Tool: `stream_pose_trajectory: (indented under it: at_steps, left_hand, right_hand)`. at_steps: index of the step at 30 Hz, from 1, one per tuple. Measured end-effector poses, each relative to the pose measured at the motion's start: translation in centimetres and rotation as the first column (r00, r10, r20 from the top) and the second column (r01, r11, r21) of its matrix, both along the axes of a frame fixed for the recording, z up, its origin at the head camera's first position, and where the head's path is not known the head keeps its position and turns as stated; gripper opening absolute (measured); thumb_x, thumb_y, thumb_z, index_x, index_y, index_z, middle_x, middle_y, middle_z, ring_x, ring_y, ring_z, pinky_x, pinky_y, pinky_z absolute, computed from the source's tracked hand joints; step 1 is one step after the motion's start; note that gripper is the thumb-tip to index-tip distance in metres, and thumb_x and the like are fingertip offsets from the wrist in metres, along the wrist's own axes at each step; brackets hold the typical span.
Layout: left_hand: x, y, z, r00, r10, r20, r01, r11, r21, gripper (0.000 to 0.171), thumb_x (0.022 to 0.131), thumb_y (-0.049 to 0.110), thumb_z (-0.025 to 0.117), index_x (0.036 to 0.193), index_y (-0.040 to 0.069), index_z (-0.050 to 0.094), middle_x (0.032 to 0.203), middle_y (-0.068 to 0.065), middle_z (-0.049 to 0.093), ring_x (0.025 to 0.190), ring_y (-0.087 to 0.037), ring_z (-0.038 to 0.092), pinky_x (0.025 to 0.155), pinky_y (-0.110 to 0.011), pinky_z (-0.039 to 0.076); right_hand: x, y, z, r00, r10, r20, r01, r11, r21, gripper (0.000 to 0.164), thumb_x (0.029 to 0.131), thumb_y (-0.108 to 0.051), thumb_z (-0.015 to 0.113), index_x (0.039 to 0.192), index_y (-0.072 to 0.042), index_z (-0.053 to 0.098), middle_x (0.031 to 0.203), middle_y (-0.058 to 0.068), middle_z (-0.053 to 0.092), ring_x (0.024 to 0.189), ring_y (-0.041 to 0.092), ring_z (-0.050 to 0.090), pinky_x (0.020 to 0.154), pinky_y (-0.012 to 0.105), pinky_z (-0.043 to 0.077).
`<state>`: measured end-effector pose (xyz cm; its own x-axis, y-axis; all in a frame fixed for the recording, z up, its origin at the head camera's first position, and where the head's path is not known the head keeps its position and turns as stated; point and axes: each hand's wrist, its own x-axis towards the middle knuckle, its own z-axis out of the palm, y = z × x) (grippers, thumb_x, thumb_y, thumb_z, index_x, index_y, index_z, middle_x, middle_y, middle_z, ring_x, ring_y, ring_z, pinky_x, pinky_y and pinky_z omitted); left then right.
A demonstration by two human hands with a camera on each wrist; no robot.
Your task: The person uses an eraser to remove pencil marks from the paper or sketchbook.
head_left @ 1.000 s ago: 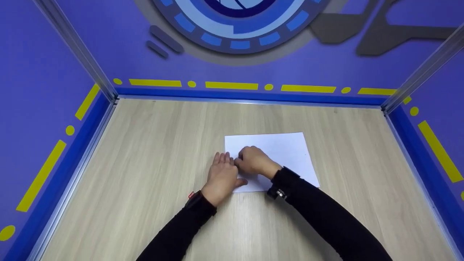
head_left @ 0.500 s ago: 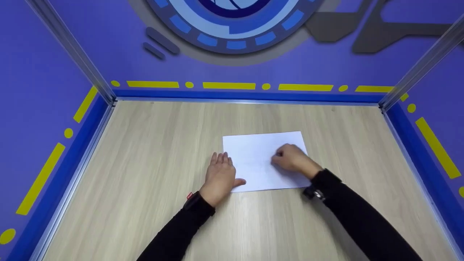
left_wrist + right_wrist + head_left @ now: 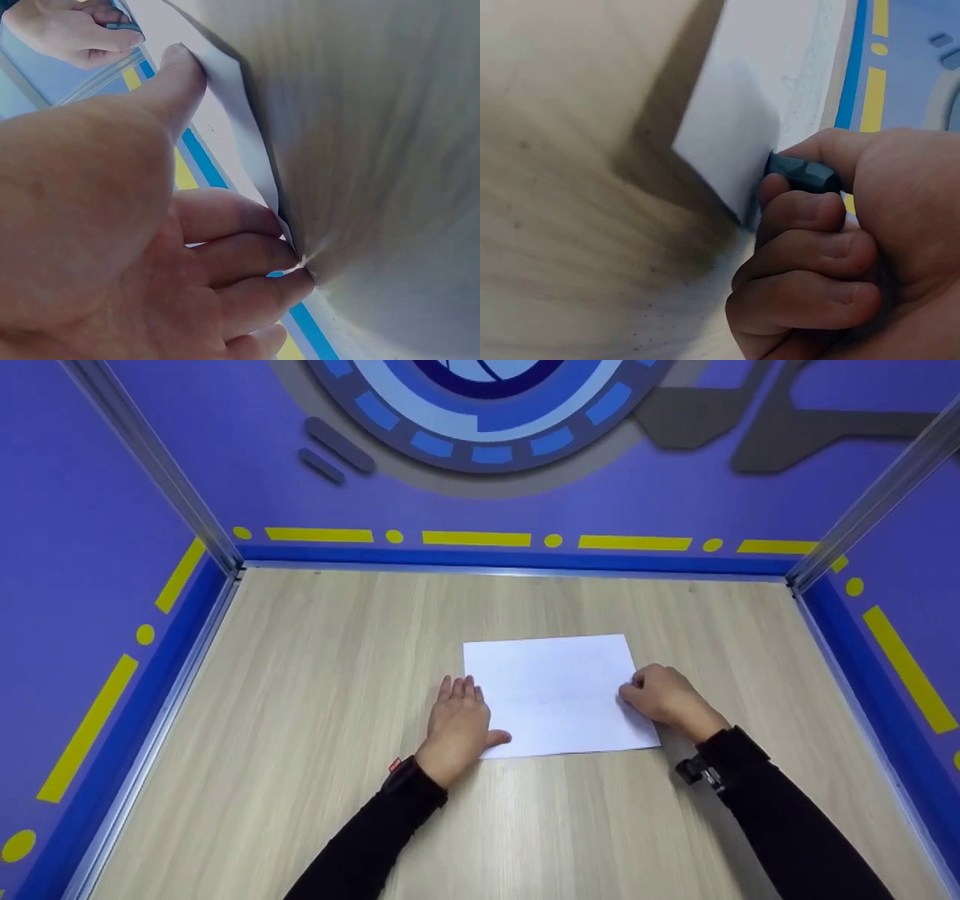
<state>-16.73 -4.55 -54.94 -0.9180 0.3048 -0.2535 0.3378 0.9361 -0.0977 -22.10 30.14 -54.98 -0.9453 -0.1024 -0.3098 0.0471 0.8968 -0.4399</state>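
Note:
A white sheet of paper (image 3: 555,697) lies on the wooden table, a little right of the middle. My left hand (image 3: 459,725) rests flat at its left edge, fingers pointing away and thumb out on the paper. In the left wrist view that hand (image 3: 150,217) has straight fingers along the sheet's edge. At the sheet's right edge is my right hand (image 3: 664,696), fingers curled. The right wrist view shows it pinching a small dark green stub (image 3: 806,174) with faceted sides, between thumb and index finger. One end of the stub meets the paper's edge; its exact kind is unclear.
The light wooden tabletop (image 3: 337,660) surrounds the sheet. Blue panels with yellow marks (image 3: 476,538) close in the back and both sides. Metal rails (image 3: 517,572) run along the table's edges. A dark strap with a camera sits on each wrist.
My right hand has swept rightward across the paper, from beside the left hand to the sheet's right edge. The left hand and the paper have stayed in place.

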Motion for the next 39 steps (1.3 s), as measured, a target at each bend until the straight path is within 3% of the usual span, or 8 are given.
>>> stream_pose_trajectory:
  at_steps: [9, 14, 19, 24, 28, 32, 39]
  left_hand:
    - [-0.2, -0.9, -0.1, 1.000, -0.026, 0.002, 0.026, 0.997, 0.075, 0.101, 0.098, 0.076, 0.063, 0.159, -0.004, 0.055, 0.169, -0.021, 0.053, 0.160, -0.034, 0.049, 0.138, -0.050, 0.032]
    - [-0.3, -1.3, 0.2, 0.998, -0.019, 0.052, 0.013, 0.993, 0.113, 0.102, 0.099, 0.074, 0.066, 0.163, -0.004, 0.050, 0.172, -0.022, 0.048, 0.163, -0.035, 0.045, 0.139, -0.051, 0.030]
    - [-0.3, -1.6, 0.6, 0.998, 0.001, 0.055, -0.010, 0.988, 0.154, 0.101, 0.098, 0.071, 0.069, 0.163, -0.004, 0.049, 0.174, -0.023, 0.045, 0.163, -0.036, 0.046, 0.139, -0.052, 0.030]
    - [-0.5, -1.9, 0.6, 1.000, -0.002, 0.006, 0.001, 0.990, 0.139, 0.104, 0.095, 0.074, 0.071, 0.161, -0.003, 0.052, 0.171, -0.022, 0.049, 0.161, -0.037, 0.047, 0.138, -0.052, 0.031]
    - [-0.5, -1.9, 0.4, 1.000, 0.002, 0.006, -0.003, 0.993, 0.115, 0.107, 0.092, 0.077, 0.071, 0.161, -0.003, 0.052, 0.171, -0.021, 0.050, 0.162, -0.036, 0.046, 0.139, -0.052, 0.030]
    - [-0.6, -1.8, 0.3, 1.000, 0.000, 0.008, -0.001, 0.993, 0.116, 0.107, 0.092, 0.075, 0.072, 0.162, -0.003, 0.051, 0.172, -0.021, 0.049, 0.163, -0.036, 0.045, 0.139, -0.053, 0.029]
    - [-0.5, -1.8, 0.2, 1.000, -0.009, -0.008, 0.009, 0.996, 0.092, 0.105, 0.093, 0.076, 0.071, 0.161, -0.003, 0.053, 0.171, -0.020, 0.051, 0.162, -0.035, 0.046, 0.139, -0.054, 0.029]
  right_hand:
    - [0.1, -0.6, 0.4, 0.999, 0.005, 0.045, -0.007, 0.998, 0.055, 0.034, 0.101, -0.032, 0.061, 0.094, 0.001, 0.071, 0.088, 0.013, 0.061, 0.080, 0.027, 0.058, 0.068, 0.034, 0.042]
    - [-0.3, -2.1, 1.3, 0.997, -0.010, 0.073, 0.009, 1.000, 0.016, 0.036, 0.103, -0.034, 0.062, 0.077, -0.009, 0.058, 0.074, 0.004, 0.051, 0.069, 0.021, 0.052, 0.060, 0.032, 0.040]
    - [-0.5, -6.0, 1.7, 0.996, 0.042, 0.073, -0.035, 0.995, -0.093, 0.046, 0.107, -0.037, 0.064, 0.067, -0.018, 0.051, 0.063, -0.003, 0.052, 0.059, 0.015, 0.053, 0.055, 0.028, 0.043]
    - [-0.5, -11.0, 1.5, 0.987, 0.158, 0.002, -0.156, 0.976, -0.151, 0.042, 0.104, -0.033, 0.068, 0.066, -0.018, 0.057, 0.063, -0.005, 0.053, 0.060, 0.014, 0.053, 0.058, 0.028, 0.044]
    - [-0.5, -15.3, 1.2, 0.970, 0.240, -0.034, -0.242, 0.961, -0.134, 0.041, 0.101, -0.027, 0.070, 0.064, -0.019, 0.056, 0.062, -0.006, 0.050, 0.061, 0.014, 0.049, 0.061, 0.029, 0.041]
    - [-0.6, -18.8, 0.6, 0.959, 0.283, -0.018, -0.284, 0.953, -0.102, 0.040, 0.100, -0.026, 0.069, 0.063, -0.020, 0.055, 0.061, -0.006, 0.051, 0.061, 0.016, 0.050, 0.061, 0.030, 0.040]
    - [-0.7, -20.2, -0.1, 0.966, 0.259, 0.003, -0.259, 0.964, -0.061, 0.031, 0.098, -0.029, 0.071, 0.073, -0.014, 0.062, 0.074, 0.001, 0.060, 0.078, 0.025, 0.058, 0.074, 0.041, 0.049]
